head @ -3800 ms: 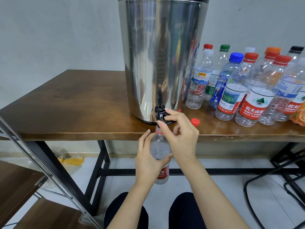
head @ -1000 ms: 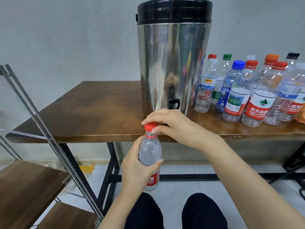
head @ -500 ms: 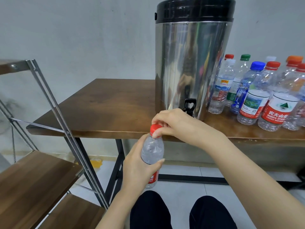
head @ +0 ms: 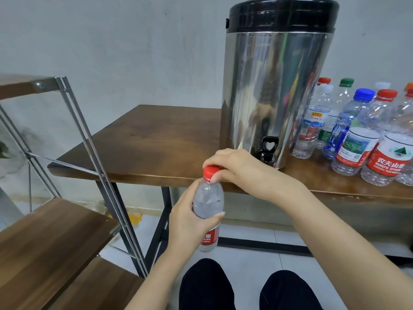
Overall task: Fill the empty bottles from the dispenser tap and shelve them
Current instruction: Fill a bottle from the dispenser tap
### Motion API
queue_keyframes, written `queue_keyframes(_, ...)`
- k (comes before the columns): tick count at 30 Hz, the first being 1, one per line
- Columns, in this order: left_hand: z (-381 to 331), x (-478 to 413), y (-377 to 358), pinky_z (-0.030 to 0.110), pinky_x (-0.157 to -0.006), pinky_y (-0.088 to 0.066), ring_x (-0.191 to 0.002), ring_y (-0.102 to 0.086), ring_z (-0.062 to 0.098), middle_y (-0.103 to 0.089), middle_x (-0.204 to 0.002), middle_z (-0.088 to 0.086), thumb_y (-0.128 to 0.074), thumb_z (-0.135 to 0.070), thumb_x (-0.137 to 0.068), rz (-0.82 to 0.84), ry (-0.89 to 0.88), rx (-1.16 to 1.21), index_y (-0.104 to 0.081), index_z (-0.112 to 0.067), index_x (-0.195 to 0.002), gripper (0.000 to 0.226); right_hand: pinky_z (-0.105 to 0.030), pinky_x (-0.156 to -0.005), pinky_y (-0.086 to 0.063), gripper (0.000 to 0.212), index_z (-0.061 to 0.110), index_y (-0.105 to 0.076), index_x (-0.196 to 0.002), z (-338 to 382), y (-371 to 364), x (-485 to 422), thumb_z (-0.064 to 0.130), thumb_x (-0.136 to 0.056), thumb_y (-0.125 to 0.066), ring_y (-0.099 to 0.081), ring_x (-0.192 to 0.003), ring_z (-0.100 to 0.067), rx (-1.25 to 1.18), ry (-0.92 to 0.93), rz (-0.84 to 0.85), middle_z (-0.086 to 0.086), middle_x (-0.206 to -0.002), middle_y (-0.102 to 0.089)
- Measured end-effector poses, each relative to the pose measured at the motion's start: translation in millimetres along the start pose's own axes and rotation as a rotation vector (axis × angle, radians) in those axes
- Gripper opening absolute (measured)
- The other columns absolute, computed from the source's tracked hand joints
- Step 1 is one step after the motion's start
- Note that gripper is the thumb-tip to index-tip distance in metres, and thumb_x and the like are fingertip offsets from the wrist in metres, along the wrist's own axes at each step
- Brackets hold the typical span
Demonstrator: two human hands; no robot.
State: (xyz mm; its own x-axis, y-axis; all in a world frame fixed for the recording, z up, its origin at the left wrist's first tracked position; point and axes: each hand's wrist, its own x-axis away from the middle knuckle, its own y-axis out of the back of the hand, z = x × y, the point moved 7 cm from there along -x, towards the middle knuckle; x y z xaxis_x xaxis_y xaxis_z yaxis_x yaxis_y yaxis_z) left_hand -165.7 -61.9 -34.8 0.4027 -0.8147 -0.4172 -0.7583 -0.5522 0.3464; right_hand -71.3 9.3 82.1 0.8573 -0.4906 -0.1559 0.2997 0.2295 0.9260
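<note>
Just off the table's front edge, the left hand grips the likely heavy, squeezable bottle mid-body while the right hand pinches its cap.

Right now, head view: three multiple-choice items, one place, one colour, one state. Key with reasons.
1. Where is the held bottle?
A. In the air in front of the table edge
B. Standing on the table
C. Lying on the floor

2. What colour is its cap?
A. Blue
B. Red
C. Green

3. What is the right hand doing?
A. Hanging idle
B. Lying flat on the table
C. Pinching the cap

Key:
1 A: the left hand grips its body, and nothing is under it.
2 B: the cap is plainly red.
3 C: the fingertips curl round the cap's rim.
</note>
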Motion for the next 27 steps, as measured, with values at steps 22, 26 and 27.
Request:
queue_keyframes(22, -40, -123, 83, 0.045, -0.097, -0.054, -0.118, -0.059, 0.011, -0.056, -0.138, -0.013, -0.083, -0.041, -0.075, -0.425, -0.122, -0.041, -0.039, -0.036, -0.144, 0.081, -0.038, -0.092, -0.047, 0.043, 0.017, -0.05, -0.137, -68, -71, -63, 0.041, -0.102, -0.041, -0.048, -0.123, -0.022, 0.287, -0.226, -0.394, 0.0, -0.136, -0.053)
queue_keyframes(26, -22, -171, 72, 0.045, -0.101, -0.051, -0.125, -0.055, 0.016, -0.051, -0.144, -0.009, -0.08, -0.044, -0.078, -0.377, -0.089, -0.119, -0.036, -0.035, -0.147, 0.083, -0.036, -0.09, -0.046, 0.047, 0.02, -0.048, -0.139, -81, -89, -85, 0.045, -0.103, -0.033, -0.05, -0.122, -0.022, 0.337, -0.265, -0.32, 0.0, -0.138, -0.052)
queue_keyframes(27, -16, -181, 68, 0.044, -0.102, -0.05, -0.126, -0.055, 0.016, -0.051, -0.144, -0.009, -0.08, -0.044, -0.078, -0.361, -0.087, -0.137, -0.035, -0.035, -0.147, 0.083, -0.036, -0.088, -0.047, 0.048, 0.02, -0.05, -0.138, -84, -91, -88, 0.047, -0.103, -0.03, -0.053, -0.119, -0.023, 0.347, -0.277, -0.32, 0.001, -0.135, -0.054)
